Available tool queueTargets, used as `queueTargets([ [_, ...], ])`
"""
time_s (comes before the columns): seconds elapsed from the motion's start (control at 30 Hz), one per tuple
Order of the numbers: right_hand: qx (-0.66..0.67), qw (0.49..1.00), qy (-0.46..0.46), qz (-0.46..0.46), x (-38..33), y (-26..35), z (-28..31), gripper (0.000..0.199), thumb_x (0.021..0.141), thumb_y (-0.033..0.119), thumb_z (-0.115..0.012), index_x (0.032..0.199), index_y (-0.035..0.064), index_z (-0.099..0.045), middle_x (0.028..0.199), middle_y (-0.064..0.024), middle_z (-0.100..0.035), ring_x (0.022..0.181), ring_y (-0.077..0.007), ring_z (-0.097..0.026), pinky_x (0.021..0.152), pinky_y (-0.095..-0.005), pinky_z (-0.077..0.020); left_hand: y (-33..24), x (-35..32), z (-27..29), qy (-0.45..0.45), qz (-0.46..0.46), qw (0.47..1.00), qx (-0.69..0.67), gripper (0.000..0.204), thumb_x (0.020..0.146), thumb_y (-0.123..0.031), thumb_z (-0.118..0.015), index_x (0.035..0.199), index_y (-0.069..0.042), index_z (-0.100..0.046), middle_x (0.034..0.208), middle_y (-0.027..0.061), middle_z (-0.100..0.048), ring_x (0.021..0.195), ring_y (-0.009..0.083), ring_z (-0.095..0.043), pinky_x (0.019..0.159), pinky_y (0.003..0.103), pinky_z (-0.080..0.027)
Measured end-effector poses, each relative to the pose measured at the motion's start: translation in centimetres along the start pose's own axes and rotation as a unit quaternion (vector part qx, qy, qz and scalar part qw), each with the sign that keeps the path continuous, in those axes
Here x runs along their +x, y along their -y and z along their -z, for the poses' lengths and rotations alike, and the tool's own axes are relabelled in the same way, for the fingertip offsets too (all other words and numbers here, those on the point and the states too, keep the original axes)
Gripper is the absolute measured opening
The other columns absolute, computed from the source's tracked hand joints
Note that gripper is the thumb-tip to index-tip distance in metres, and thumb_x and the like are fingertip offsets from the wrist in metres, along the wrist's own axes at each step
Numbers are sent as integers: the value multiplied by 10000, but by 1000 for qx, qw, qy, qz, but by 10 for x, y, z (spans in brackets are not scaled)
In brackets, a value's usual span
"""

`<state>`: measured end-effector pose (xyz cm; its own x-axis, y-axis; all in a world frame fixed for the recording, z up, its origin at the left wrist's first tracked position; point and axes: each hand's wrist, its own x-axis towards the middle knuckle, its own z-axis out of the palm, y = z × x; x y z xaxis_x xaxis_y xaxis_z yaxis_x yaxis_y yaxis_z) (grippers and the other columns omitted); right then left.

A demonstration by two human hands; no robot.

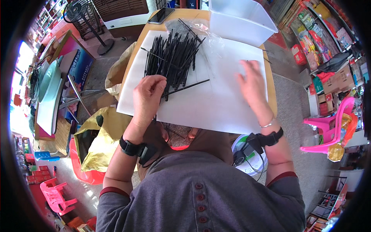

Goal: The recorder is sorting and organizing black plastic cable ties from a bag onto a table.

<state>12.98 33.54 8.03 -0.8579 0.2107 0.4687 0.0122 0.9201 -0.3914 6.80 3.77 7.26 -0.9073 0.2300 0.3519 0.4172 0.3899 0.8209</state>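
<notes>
A heap of thin black sticks [172,54] lies on a large white sheet [201,112] that covers most of the table. At the heap's near left edge is my left hand [148,94], its thumb and fingers pinched together. Whatever is between those fingertips is too small or hidden to make out. One single black stick [189,87] lies slantwise just right of that hand, pointing away from the heap. Over the right part of the sheet, my right hand [252,83] has its fingers apart and holds nothing.
A translucent plastic bin [243,25] stands at the table's far right, beside crumpled clear plastic film [210,33]. A phone [161,15] lies at the far left corner. A yellow sack [104,135] is left of my legs, a white bucket [249,164] right of them.
</notes>
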Motion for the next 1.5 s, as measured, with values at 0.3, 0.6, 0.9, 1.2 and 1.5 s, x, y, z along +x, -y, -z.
queueTargets([
  [0.3,84,960,122,237,-4,73,-83,101,784,33,-592,884,46,-598,890,-101,-559,846,-287,-579,742,-386,-496,25,-16,21,-89,-28,987,129,159,808,-95,-665,955,-35,-656,907,79,-607,782,163,-554,652,287,-463],
  [0.6,48,944,112,307,-6,66,-43,125,762,15,-529,861,56,-592,833,-75,-536,846,-256,-553,725,-370,-475,22,-36,32,81,-105,981,143,743,664,-181,-794,1320,-76,-461,1314,150,-425,1148,327,-462,956,406,-418],
  [0.9,40,910,179,373,-17,62,-33,125,773,52,-537,853,68,-630,877,-59,-524,880,-234,-516,792,-351,-436,41,-32,40,111,-42,988,99,783,659,-84,-782,1353,-85,-418,1430,147,-333,1222,323,-443,949,393,-429],
  [1.2,103,914,166,355,-19,81,-9,147,758,17,-554,866,66,-641,861,-57,-525,848,-241,-520,779,-350,-433,8,-56,56,234,219,935,-151,441,973,-409,-485,895,6,-612,641,60,-620,552,113,-590,500,218,-465],
  [1.5,156,891,131,405,-28,107,-31,118,749,54,-574,857,66,-621,867,-48,-516,840,-221,-517,753,-336,-426,10,-70,66,394,315,787,-354,452,942,-269,-568,1249,43,-454,905,137,-655,720,184,-666,610,257,-562],
])
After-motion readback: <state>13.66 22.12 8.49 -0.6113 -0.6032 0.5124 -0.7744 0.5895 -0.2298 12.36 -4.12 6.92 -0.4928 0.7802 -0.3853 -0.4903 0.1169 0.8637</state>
